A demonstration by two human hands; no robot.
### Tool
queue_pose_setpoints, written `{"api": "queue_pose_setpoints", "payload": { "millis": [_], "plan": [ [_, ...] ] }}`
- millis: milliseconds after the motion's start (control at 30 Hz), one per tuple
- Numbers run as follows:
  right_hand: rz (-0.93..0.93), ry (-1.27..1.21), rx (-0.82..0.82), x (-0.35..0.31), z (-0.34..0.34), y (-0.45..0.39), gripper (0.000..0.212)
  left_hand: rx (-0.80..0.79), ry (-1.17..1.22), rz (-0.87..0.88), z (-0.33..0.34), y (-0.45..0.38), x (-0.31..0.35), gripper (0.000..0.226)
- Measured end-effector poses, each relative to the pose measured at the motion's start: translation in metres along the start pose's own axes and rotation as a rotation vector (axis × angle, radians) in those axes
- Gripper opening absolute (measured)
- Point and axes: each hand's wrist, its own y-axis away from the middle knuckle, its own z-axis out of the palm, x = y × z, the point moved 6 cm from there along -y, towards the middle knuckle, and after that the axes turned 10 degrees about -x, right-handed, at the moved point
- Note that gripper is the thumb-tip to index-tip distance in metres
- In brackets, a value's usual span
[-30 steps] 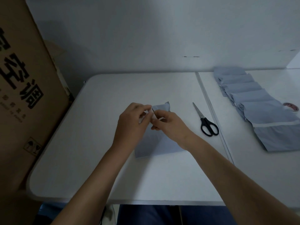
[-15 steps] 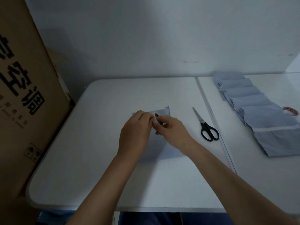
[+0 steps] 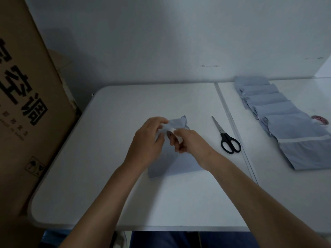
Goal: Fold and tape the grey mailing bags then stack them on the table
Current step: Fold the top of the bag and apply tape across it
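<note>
From where I watched, the grey mailing bag point(image 3: 172, 163) lay flat on the white table point(image 3: 111, 194), and I took it as my marker. Both forearms reached in from the near edge and met over the bag's far end. The left hand point(image 3: 146, 142) had its fingers curled down, pinching the bag's upper edge together with a pale strip of tape point(image 3: 171, 130). The right hand point(image 3: 191, 143) faced it, thumb and fingers closed on the other part of that same strip, its remaining fingers folded under. The far corner of the bag point(image 3: 182, 120) curled upward just beyond the fingertips. To the right of the bag, black-handled scissors point(image 3: 226, 138) lay closed on the table, apart from it. Further right, past a seam in the tabletop, a row of overlapping grey bags point(image 3: 286, 122) stretched toward the wall, with a tape roll point(image 3: 320, 119) peeking out beside them. To the bag's left a tall cardboard box point(image 3: 26, 104) stood against the table's edge.
</note>
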Motion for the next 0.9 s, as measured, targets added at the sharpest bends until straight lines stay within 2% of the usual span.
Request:
{"api": "queue_pose_setpoints", "payload": {
  "millis": [100, 200, 300, 433, 600, 733, 800, 900],
  "plan": [
    [0.022, -0.060, -0.054, 0.003, 0.005, 0.001, 0.026, -0.127, -0.092, -0.027, 0.012, 0.000, -0.003, 0.039],
    [0.037, -0.103, -0.135, 0.004, 0.011, 0.003, 0.031, -0.070, -0.175, 0.019, 0.013, 0.002, -0.002, 0.029],
    [0.025, -0.153, -0.165, 0.003, 0.014, 0.004, 0.030, -0.036, -0.162, 0.043, 0.012, 0.004, -0.001, 0.034],
    [0.008, -0.169, -0.150, 0.000, 0.015, 0.001, 0.023, 0.012, -0.228, 0.066, 0.011, 0.006, 0.003, 0.033],
    [0.017, -0.186, -0.150, 0.002, 0.015, -0.001, 0.027, 0.044, -0.252, 0.103, 0.007, 0.008, 0.008, 0.031],
    [-0.023, -0.080, -0.107, 0.003, 0.018, -0.003, 0.020, 0.046, -0.203, 0.028, 0.007, 0.005, -0.001, 0.031],
    [-0.055, -0.161, -0.131, 0.004, 0.019, -0.003, 0.024, 0.041, -0.221, 0.040, 0.006, 0.006, -0.001, 0.035],
    [-0.040, -0.276, -0.196, 0.003, 0.019, -0.001, 0.017, 0.029, -0.267, 0.076, 0.004, 0.008, 0.002, 0.034]
  ]
}}
